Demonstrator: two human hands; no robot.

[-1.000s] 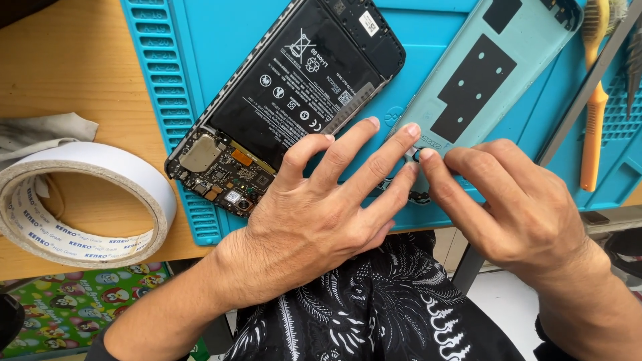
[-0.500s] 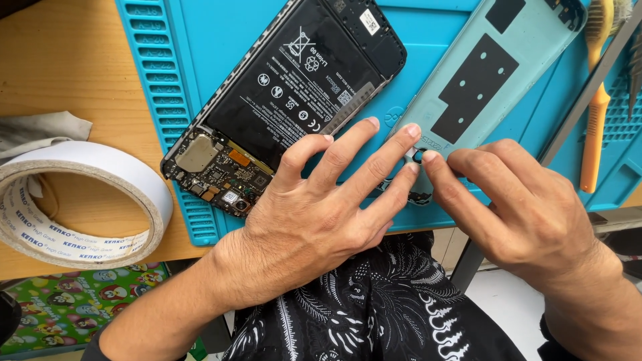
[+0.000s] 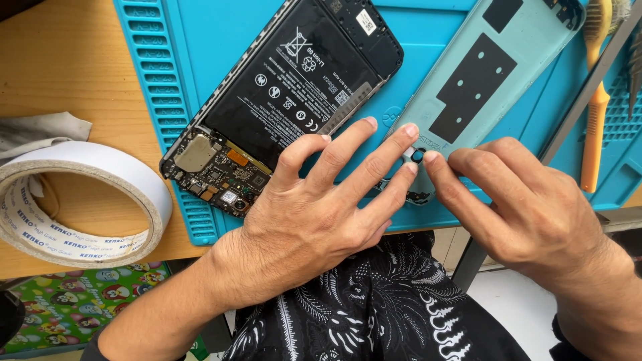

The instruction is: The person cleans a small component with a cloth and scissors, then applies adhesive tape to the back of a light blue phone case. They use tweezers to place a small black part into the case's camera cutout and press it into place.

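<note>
An opened phone (image 3: 287,100) lies on a blue work mat (image 3: 435,40), its black battery and bare circuit board showing. To its right lies the pale teal back cover (image 3: 508,73), inner side up, with black pads. My left hand (image 3: 321,207) rests flat on the mat with its fingers spread, fingertips pressing the lower end of the cover. My right hand (image 3: 528,207) meets it from the right, its fingertips touching the cover's lower corner by a small dark camera opening (image 3: 418,156). Neither hand grips anything.
A large roll of white double-sided tape (image 3: 73,200) sits on the wooden table at the left, with a crumpled cloth (image 3: 40,130) behind it. An orange-handled tool (image 3: 595,127) lies at the mat's right edge. A dark patterned garment (image 3: 374,307) covers my lap below.
Both hands stay almost still on the cover's lower end. The view has shifted only slightly.
</note>
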